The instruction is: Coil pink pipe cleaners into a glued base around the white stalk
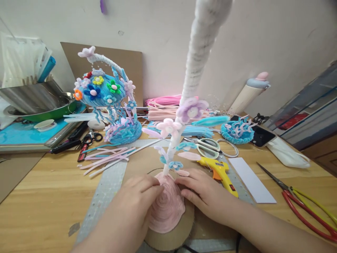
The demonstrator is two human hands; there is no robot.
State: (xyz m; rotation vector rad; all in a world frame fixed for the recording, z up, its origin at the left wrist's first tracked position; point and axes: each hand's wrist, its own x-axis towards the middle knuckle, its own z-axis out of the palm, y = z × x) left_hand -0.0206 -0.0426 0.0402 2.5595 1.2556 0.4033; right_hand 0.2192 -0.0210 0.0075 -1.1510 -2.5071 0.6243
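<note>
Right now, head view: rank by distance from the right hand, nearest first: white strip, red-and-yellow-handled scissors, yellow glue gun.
1. Yellow glue gun: just beyond the right hand, toward its right.
2. White strip: right of the gun.
3. Red-and-yellow-handled scissors: far right.

Two bare forearms (pixel 263 218) reach forward; the left grip (pixel 137 196) and right grip (pixel 207 193) face each other, slightly apart, backs upward, fingers (pixel 186 181) bent inward.

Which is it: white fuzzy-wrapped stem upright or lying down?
Upright: the stem rises from the far edge of the pink coiled fuzzy disc, leaning right in view; top out of frame.
</note>
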